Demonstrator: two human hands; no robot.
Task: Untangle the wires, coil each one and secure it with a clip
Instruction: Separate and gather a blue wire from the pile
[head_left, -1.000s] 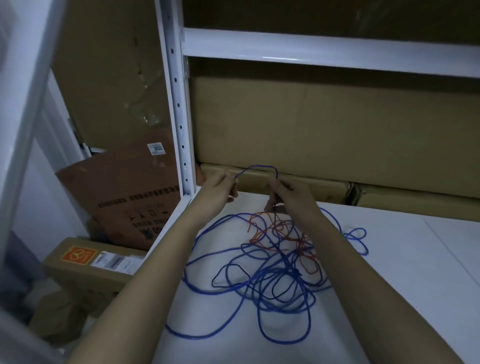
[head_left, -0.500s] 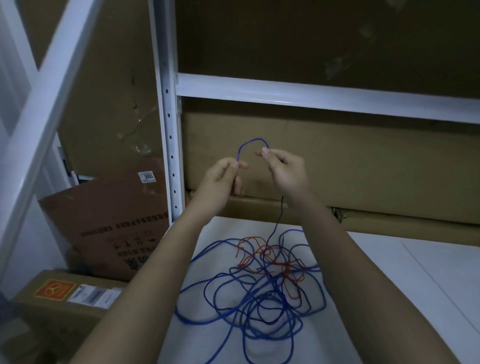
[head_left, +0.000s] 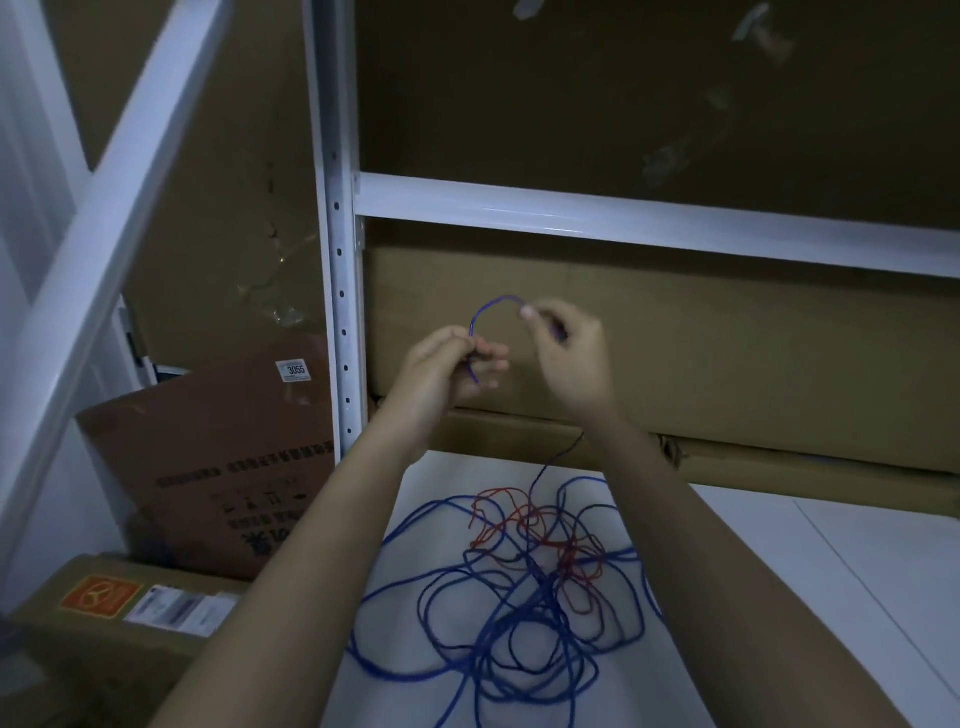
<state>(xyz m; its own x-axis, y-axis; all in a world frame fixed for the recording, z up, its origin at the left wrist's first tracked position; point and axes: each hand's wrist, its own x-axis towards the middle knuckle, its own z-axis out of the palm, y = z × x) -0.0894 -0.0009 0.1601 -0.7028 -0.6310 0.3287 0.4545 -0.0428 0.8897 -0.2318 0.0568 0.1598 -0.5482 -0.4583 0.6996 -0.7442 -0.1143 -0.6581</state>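
A long blue wire (head_left: 498, 639) lies in a loose tangle on the white shelf surface (head_left: 769, 597), with a thinner red wire (head_left: 524, 525) knotted through its far part. One end of the blue wire arches up between my hands. My left hand (head_left: 441, 369) pinches that end, a short tail hanging below the fingers. My right hand (head_left: 566, 353) pinches the same wire a little further along, and the strand drops from under my right wrist down into the tangle. No clip is visible.
A white perforated upright (head_left: 337, 291) and a crossbar (head_left: 649, 218) frame the shelf. Flat cardboard boxes (head_left: 727, 353) stand against the back. To the left, a brown carton (head_left: 218, 457) leans below shelf level above a labelled box (head_left: 130, 618).
Both hands have lifted the blue wire's end well above the shelf. The strand under my right hand now hangs taut from the tangle, which has drawn in slightly.
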